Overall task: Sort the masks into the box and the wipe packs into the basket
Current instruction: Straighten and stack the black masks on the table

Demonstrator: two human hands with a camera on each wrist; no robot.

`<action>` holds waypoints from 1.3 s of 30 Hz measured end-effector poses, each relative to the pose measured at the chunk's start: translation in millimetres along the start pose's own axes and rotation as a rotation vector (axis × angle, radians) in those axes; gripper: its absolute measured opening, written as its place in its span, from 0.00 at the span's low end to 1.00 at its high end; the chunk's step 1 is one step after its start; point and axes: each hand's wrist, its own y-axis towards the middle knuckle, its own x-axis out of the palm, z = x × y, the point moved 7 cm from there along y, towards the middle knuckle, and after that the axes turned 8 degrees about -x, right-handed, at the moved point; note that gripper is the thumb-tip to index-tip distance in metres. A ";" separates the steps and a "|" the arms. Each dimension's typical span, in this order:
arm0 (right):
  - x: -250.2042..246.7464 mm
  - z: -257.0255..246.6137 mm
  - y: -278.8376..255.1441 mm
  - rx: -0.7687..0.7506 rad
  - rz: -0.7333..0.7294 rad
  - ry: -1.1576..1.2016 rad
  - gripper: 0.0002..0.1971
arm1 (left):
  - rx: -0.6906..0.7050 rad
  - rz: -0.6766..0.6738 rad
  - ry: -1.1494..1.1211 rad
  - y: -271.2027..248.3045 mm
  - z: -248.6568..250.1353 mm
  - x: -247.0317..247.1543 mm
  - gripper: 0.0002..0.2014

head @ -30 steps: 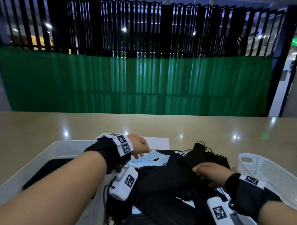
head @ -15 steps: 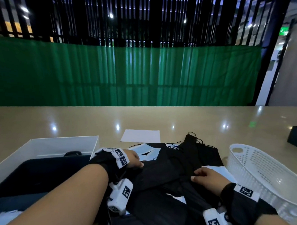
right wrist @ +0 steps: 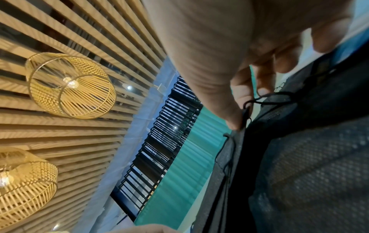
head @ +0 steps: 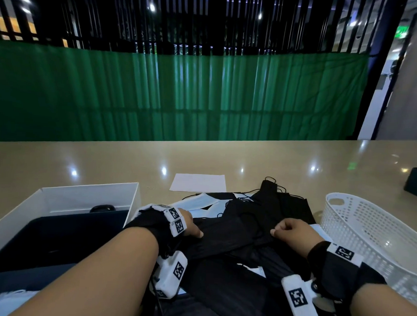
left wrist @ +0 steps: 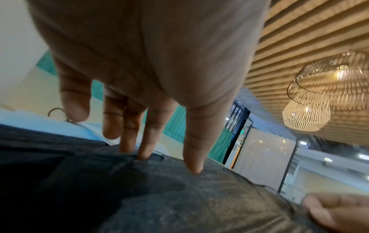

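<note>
A heap of black masks [head: 244, 233] lies on the table between the white box [head: 89, 193] at left and the white perforated basket [head: 366, 234] at right. My left hand [head: 196, 231] rests on the heap's left side; the left wrist view shows its straight fingertips [left wrist: 192, 167] touching black mask fabric [left wrist: 179, 201]. On the heap's right side my right hand [head: 277, 231] is curled. In the right wrist view its thumb and fingers [right wrist: 237, 110] pinch the edge of a black mask [right wrist: 299, 157] near the ear loop. No wipe pack can be made out.
Light blue and white masks [head: 202, 201] lie behind my left hand. A white sheet of paper [head: 199, 182] lies farther back. The box holds dark masks [head: 56, 237]. A dark box [head: 416, 182] sits at the right edge.
My left hand has come off the light blue masks and moved nearer onto the black heap. My right hand has stayed on the heap and curled its fingers tighter.
</note>
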 end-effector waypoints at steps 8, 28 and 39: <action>8.3 -12.3 -4.9 0.023 0.005 0.531 0.11 | 0.042 -0.093 -0.003 -7.9 9.5 5.8 0.29; -10.4 -26.3 -0.9 -0.013 0.214 0.936 0.07 | 0.322 0.041 -1.288 -1.9 -13.1 -47.8 0.13; 41.0 -9.0 -3.0 0.178 -0.048 0.628 0.14 | 0.320 0.087 -1.370 -2.2 -20.9 -51.5 0.15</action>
